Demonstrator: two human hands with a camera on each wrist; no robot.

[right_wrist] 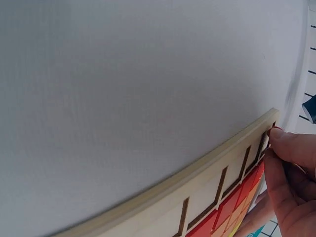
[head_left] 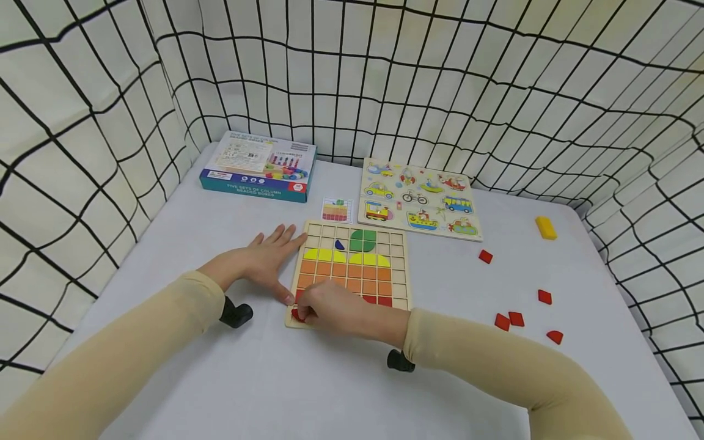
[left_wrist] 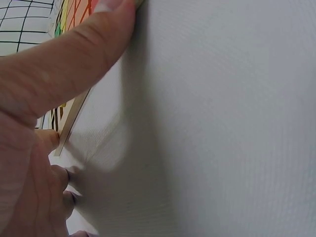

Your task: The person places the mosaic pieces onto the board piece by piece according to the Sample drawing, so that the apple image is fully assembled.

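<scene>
Head view: the left hand [head_left: 263, 260] lies flat, fingers straight, against the grid board's [head_left: 400, 269] left edge; the right hand [head_left: 330, 310] pinches a red tile [head_left: 297, 315] at its near-left corner.

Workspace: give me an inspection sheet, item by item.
Surface: white table.
Job's things: grid board partly filled with green, yellow, orange and red tiles; red tile at its near left corner.
Clutter: five loose red tiles, yellow block, vehicle puzzle, box, pattern card.
Grips: left hand flat beside the board; right hand pinches the red tile.
Cables: nothing seen.
Surroundings: grid-patterned cloth walls.
</scene>
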